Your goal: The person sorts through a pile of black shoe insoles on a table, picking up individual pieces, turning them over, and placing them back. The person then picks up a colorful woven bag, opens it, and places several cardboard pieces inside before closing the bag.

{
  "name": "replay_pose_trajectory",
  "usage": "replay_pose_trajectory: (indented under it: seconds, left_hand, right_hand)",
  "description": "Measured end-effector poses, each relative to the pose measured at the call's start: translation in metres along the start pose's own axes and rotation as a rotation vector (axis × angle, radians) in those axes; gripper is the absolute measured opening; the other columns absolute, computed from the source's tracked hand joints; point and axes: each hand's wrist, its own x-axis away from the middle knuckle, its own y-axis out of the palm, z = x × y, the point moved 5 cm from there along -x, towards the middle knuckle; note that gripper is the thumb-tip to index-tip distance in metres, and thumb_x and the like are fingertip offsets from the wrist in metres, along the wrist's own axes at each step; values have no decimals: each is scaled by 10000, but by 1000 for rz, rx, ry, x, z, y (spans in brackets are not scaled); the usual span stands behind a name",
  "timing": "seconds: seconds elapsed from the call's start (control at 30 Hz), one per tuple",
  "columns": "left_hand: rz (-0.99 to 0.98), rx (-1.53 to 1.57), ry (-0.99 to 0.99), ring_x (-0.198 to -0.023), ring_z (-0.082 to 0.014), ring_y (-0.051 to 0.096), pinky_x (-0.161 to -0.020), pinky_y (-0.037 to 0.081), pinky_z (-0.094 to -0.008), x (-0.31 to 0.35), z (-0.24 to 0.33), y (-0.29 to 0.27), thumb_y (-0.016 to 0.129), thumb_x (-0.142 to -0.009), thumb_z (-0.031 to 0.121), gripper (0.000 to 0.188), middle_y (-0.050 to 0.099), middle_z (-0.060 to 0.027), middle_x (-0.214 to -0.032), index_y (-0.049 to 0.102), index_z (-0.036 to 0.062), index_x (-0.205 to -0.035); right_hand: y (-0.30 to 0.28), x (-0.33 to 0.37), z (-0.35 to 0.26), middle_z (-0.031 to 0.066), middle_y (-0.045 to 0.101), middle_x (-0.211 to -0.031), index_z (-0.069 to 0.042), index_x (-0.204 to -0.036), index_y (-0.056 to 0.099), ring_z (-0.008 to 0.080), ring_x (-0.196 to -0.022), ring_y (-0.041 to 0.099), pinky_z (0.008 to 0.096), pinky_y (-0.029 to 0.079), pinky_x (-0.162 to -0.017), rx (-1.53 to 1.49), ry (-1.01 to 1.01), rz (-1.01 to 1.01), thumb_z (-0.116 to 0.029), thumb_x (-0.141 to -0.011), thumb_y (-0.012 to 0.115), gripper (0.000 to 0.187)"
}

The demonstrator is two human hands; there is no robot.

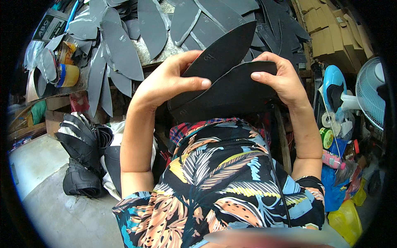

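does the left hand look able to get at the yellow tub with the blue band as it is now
Probably not directly: the left hand is gripping black material, and hanging dark grey pieces lie between it and the yellow tub.

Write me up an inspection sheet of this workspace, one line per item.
Surface: pale speckled table, mostly covered by loose black cut pieces.
Job's things: overlapping black panels, held up.
Clutter: jar at left; pink bottle and yellow bag at right.
Hands: left hand and right hand grip the panels; some fingers hidden.
Cables: thin black cord over the patterned shirt, use unclear.
Surroundings: white fan and cardboard at right.
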Motion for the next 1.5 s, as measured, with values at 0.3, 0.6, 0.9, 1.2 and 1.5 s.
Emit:
replay_pose_trajectory:
  seconds: [0.3, 0.6, 0.9, 1.2, 1.5]
  left_hand:
    - [111, 3, 34, -980, -134, 639, -900, 506, -270, -12, -5, 3, 727, -864, 110, 450, 697, -97, -1097, 582, -76, -1247]
    - [69, 64, 15, -989, -138, 647, -911, 513, -273, -9, -2, 5, 770, -819, 109, 523, 694, -89, -1112, 574, -55, -1275]
    - [144, -88, 72, -991, -159, 639, -912, 517, -288, -8, 5, 8, 870, -649, 58, 700, 676, -83, -1099, 569, -55, -1271]
    - [170, -448, 297, -899, -90, 631, -814, 532, -263, 4, 17, 24, 767, -688, -8, 559, 695, -69, -979, 597, -38, -1219]
    - [243, -839, 275, -794, -399, 676, -720, 531, -486, 13, 18, 19, 755, -740, 129, 691, 689, -192, -835, 484, 177, -1374]
  right_hand:
    - [7, 9, -16, 9, 636, -831, -5, -927, 667, 69, -797, 588, 241, 478, -742, 277, -186, 88, -138, -868, 757, 171]
    - [6, -9, -8, 15, 651, -830, -11, -917, 649, 74, -798, 607, 240, 502, -737, 149, -75, 60, -145, -885, 743, 166]
    - [12, -19, -8, 60, 682, -874, 5, -1005, 686, 124, -827, 639, 279, 526, -769, 282, -156, 49, -159, -855, 751, 231]
    - [21, -33, 4, 55, 731, -1012, -1, -1076, 720, 130, -907, 650, 298, 524, -822, 57, 247, -261, -106, -782, 800, 322]
    - [15, -25, -17, 55, 740, -955, 29, -1048, 723, 126, -867, 659, 297, 529, -795, 211, -47, -44, 7, -819, 758, 232]
